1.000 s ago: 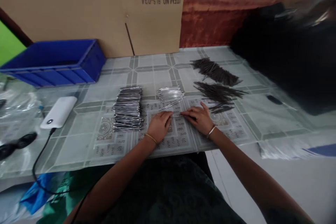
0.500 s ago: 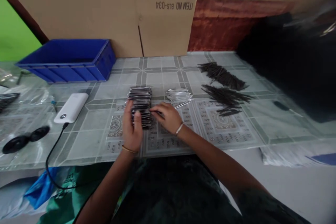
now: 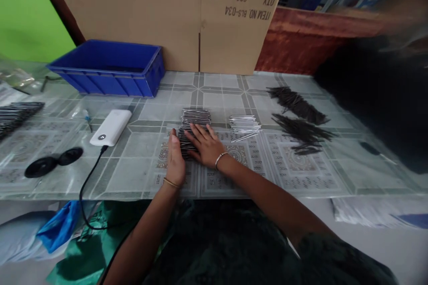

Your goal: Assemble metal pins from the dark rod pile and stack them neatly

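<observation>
A stack of thin dark metal rods [image 3: 196, 116] lies crosswise in front of me on the table. Along its left ends stands my left hand [image 3: 175, 156], fingers straight and held upright against the rods. My right hand [image 3: 207, 146] rests flat over the stack with its fingers spread, covering much of the lower rods. Just right of it is a smaller bunch of shiny silver rods [image 3: 244, 125], with one lying askew at its near side. Two loose heaps of dark thin sticks [image 3: 299, 104] lie farther right.
A blue plastic bin [image 3: 110, 82] stands at the back left against a cardboard sheet [image 3: 140, 13]. A white power bank [image 3: 111, 128] with a black cable and a dark two-lobed object [image 3: 53, 162] lie left. Another person's dark sleeve [image 3: 374, 102] is at the right.
My right hand has gone from pinching at the stack's right edge to lying flat on top of it. My left hand has straightened along the left ends. The whole view has shifted.
</observation>
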`<state>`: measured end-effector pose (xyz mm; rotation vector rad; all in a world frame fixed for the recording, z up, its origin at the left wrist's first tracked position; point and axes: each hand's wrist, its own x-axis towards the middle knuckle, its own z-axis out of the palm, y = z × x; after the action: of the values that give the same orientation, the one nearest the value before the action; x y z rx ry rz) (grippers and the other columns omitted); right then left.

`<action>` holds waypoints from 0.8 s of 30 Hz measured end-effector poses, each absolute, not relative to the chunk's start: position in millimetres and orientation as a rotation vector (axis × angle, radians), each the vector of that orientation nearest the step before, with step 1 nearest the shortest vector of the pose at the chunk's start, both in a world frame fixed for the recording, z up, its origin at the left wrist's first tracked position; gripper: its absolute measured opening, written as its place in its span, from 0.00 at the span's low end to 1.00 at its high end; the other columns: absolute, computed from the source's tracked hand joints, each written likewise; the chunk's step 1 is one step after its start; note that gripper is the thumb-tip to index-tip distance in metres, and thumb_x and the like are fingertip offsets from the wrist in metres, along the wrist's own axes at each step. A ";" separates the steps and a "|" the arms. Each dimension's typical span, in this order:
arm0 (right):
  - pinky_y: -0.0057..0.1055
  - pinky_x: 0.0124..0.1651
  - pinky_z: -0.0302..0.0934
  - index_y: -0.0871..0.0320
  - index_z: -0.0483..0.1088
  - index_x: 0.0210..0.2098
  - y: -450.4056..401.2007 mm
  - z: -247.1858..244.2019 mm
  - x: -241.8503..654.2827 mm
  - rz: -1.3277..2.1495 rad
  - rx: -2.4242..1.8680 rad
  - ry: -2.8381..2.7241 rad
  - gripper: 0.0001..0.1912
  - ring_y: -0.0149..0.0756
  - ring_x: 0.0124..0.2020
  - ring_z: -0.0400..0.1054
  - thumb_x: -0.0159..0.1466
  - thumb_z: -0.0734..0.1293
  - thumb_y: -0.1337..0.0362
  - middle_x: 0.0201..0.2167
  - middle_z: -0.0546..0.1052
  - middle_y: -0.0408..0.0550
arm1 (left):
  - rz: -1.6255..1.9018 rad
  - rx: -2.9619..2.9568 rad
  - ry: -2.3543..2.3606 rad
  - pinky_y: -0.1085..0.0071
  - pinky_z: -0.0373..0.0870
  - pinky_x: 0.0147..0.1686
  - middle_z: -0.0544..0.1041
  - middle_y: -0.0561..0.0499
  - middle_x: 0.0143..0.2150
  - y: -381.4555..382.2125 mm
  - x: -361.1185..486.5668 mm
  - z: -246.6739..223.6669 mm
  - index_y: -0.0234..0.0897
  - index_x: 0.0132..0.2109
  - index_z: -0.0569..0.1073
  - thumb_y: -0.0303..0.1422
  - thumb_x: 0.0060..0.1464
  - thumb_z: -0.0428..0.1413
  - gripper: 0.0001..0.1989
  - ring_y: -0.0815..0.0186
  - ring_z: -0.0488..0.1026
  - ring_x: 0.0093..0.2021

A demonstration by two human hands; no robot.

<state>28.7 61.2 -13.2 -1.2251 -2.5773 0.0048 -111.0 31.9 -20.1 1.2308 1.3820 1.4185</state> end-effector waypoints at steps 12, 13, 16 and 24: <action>0.57 0.70 0.29 0.56 0.48 0.70 68.5 -10.4 22.5 -0.061 -1.338 -2.507 0.37 0.51 0.72 0.39 0.68 0.58 0.45 0.72 0.44 0.58 | 1.488 1.342 1.456 0.59 0.40 0.71 0.55 0.44 0.71 40.2 -120.0 -10.4 0.39 0.66 0.60 0.53 0.62 0.46 0.33 0.59 0.48 0.72; 0.58 0.70 0.29 0.55 0.49 0.70 72.6 -10.0 20.9 -0.059 -1.363 -2.487 0.36 0.51 0.72 0.39 0.69 0.57 0.46 0.72 0.45 0.58 | 1.513 1.320 1.477 0.59 0.40 0.71 0.55 0.43 0.71 42.6 -121.5 -9.7 0.39 0.67 0.60 0.53 0.62 0.46 0.33 0.59 0.49 0.71; 0.57 0.70 0.29 0.55 0.49 0.70 80.2 -9.0 17.0 -0.047 -1.390 -2.450 0.35 0.51 0.72 0.39 0.69 0.57 0.47 0.72 0.45 0.57 | 1.489 1.277 1.519 0.59 0.40 0.71 0.56 0.42 0.70 49.6 -121.3 -9.9 0.37 0.67 0.59 0.54 0.62 0.44 0.35 0.59 0.49 0.71; 0.55 0.71 0.25 0.60 0.45 0.71 51.5 -3.6 19.1 0.100 -1.466 -2.449 0.39 0.50 0.73 0.34 0.68 0.61 0.49 0.73 0.40 0.60 | 1.385 1.240 1.479 0.59 0.40 0.71 0.53 0.46 0.72 53.3 -109.6 -13.4 0.39 0.68 0.56 0.55 0.63 0.40 0.35 0.61 0.47 0.72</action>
<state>19.1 51.5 -3.6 -1.4658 -2.4491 0.1001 -109.6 53.3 -13.4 1.2400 1.4786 1.3854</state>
